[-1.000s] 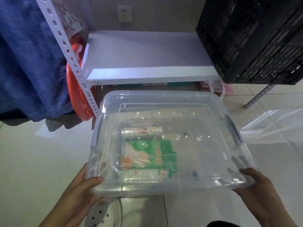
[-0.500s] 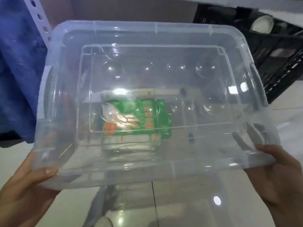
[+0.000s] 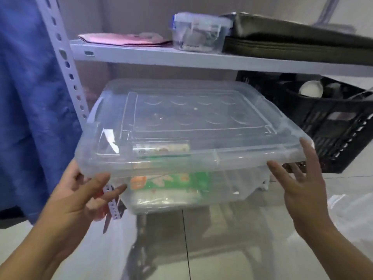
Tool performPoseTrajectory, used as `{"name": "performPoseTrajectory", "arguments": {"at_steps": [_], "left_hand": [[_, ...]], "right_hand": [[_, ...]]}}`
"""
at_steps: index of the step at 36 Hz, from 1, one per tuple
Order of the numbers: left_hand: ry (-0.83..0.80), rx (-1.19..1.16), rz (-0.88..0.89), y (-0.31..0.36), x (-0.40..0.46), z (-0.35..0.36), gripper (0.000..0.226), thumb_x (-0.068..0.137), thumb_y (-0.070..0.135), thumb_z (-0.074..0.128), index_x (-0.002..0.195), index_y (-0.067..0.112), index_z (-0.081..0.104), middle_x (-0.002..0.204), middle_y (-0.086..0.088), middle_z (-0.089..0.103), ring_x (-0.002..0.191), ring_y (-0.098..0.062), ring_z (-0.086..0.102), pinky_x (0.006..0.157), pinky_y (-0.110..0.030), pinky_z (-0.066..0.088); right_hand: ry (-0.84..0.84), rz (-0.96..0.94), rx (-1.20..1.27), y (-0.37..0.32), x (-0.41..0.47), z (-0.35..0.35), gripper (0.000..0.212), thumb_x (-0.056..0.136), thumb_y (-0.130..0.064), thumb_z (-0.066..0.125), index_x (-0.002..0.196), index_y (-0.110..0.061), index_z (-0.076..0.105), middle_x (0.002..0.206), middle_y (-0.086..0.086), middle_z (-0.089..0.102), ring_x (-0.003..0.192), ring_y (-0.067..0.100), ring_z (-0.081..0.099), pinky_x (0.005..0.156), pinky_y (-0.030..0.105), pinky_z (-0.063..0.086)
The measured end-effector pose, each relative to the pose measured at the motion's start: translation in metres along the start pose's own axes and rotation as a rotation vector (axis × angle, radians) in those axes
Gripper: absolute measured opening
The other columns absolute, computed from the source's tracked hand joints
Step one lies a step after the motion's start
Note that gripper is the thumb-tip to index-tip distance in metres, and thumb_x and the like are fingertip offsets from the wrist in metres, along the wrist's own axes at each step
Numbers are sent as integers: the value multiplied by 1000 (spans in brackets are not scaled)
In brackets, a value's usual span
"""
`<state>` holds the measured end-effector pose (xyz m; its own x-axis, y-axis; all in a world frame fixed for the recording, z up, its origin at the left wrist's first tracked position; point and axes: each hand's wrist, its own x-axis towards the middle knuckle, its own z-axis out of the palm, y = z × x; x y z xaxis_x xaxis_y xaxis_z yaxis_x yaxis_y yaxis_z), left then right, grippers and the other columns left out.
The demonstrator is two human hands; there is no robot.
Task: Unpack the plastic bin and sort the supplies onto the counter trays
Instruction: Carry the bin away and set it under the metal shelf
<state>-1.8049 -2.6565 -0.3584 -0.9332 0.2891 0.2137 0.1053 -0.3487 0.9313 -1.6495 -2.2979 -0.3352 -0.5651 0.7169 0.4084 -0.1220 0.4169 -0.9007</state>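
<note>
The clear plastic bin (image 3: 181, 122) with its lid on is lifted to the height of the middle shelf, level with the black crate. Through its walls show a green printed package (image 3: 177, 181) and a white roll (image 3: 161, 148). My left hand (image 3: 80, 195) holds the front left corner, thumb on the wall below the rim and fingers underneath. At the front right corner, my right hand (image 3: 302, 184) has its thumb under the rim and spread fingers against the lid's edge.
A black crate (image 3: 333, 122) stands right of the bin. The upper shelf (image 3: 181, 57) carries a pink item (image 3: 125, 39), a small clear clip-lid container (image 3: 198, 32) and a dark bag (image 3: 292, 43). Blue cloth (image 3: 26, 98) hangs beside the perforated upright (image 3: 64, 57).
The bin has risen from the floor to shelf height and levelled out. Both hands stay at its front corners. The view has tilted upward, showing the upper shelf.
</note>
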Motion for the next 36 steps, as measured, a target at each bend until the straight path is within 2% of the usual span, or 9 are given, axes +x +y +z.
{"name": "performPoseTrajectory", "arguments": {"at_steps": [3,4,6,8,10,16,23,28,36], "left_hand": [[164,10,83,10,23,27,85,71,35,80,142,49,36,126,15,66,109,-21,69,80,-49,59],[223,103,154,11,32,32,84,76,33,77,143,54,30,134,18,60,118,-9,63,87,-41,57],[268,557,405,15,50,42,66,90,34,66,145,51,32,155,11,34,137,9,34,107,-32,35],[230,990,590,12,71,47,42,97,36,52,139,40,48,160,1,24,148,-6,15,114,-32,16],[165,1123,611,7,93,52,38,101,32,44,138,29,54,158,-8,29,150,-27,11,116,-37,11],[185,1320,631,2,149,53,40,104,36,38,142,30,49,155,-11,33,148,-38,11,117,-53,20],[211,1334,554,-9,183,58,40,105,34,35,143,30,46,153,-10,35,149,-34,9,117,-49,24],[238,1302,532,-19,184,60,40,102,44,35,142,36,39,153,-5,28,150,-29,4,117,-52,23],[162,1384,495,-20,194,58,50,99,54,34,147,41,27,156,-7,20,149,-34,3,117,-57,21]], "right_hand": [[68,-28,-302,-4,23,16,70,72,-65,66,136,-58,39,162,-8,9,148,18,16,109,34,23],[75,-74,-380,-6,31,23,64,76,-65,63,136,-53,43,163,-5,6,149,19,11,111,36,21],[67,-238,-574,-6,45,41,47,92,-54,54,136,-38,53,161,5,21,149,30,14,115,49,21],[36,-333,-699,-4,59,60,40,99,-40,47,137,-29,54,156,9,35,146,40,18,113,57,22],[1,-354,-740,-2,76,75,41,101,-36,43,140,-27,51,156,9,35,146,42,14,112,57,24],[-41,-407,-962,-2,126,94,46,102,-39,34,147,-28,37,157,9,32,143,43,17,110,55,28],[-244,-276,-954,12,154,110,66,96,-49,42,153,-39,8,165,-1,-3,148,34,-16,117,59,11],[-266,-297,-983,20,154,112,92,86,-63,50,152,-38,-8,163,-2,-17,146,33,-26,114,63,17],[-390,-241,-1087,25,176,108,102,84,-62,53,146,-42,-25,160,-3,-28,143,30,-34,114,62,21]]}}
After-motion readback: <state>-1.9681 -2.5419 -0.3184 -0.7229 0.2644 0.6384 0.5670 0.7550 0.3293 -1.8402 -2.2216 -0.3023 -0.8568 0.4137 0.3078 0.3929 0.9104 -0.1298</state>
